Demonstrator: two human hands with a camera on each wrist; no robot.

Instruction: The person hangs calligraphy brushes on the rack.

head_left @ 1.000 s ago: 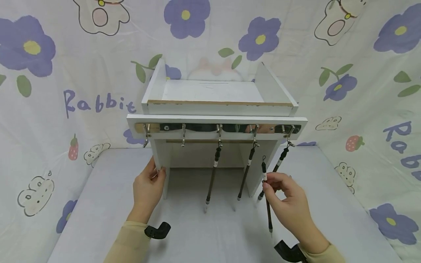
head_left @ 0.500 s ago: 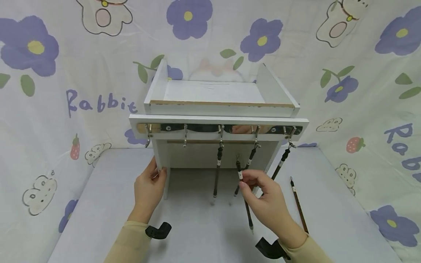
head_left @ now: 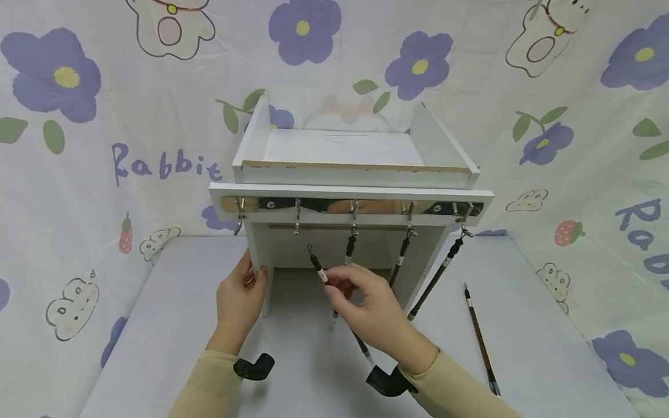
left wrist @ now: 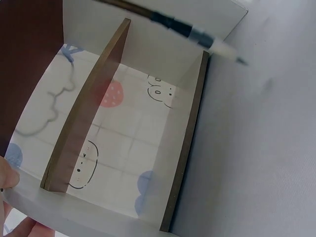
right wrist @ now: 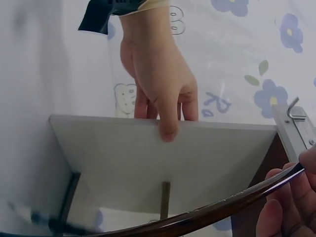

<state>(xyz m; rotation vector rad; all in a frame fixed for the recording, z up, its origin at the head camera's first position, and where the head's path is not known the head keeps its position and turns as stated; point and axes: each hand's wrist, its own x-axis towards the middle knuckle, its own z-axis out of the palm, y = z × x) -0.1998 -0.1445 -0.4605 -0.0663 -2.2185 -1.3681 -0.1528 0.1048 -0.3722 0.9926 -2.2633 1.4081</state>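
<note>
My left hand (head_left: 237, 307) grips the left side panel (right wrist: 108, 143) of a white wooden shelf (head_left: 360, 177), thumb on the inner face and fingers outside. In front of the shelf, my right hand (head_left: 381, 307) pinches a calligraphy brush (head_left: 317, 267) near its looped upper end. This brush slants, its pale tip low and to the right. Its loop is apart from the hooks, below and just right of the bare second hook (head_left: 298, 217) from the left. Three other brushes hang from the hooks at the middle and right, the middle one (head_left: 351, 247) partly behind my right hand.
Another brush (head_left: 477, 331) lies on the white-covered table (head_left: 538, 354) at the right. The leftmost hook (head_left: 238, 217) is bare. A flower-and-rabbit printed cloth (head_left: 172, 116) stands behind the shelf. Inside the shelf is a brown divider (left wrist: 89, 103).
My right hand has carried the held brush leftward, past the right and middle hanging brushes, and its top now leans left. The lying brush has come into view. My left hand keeps its grip.
</note>
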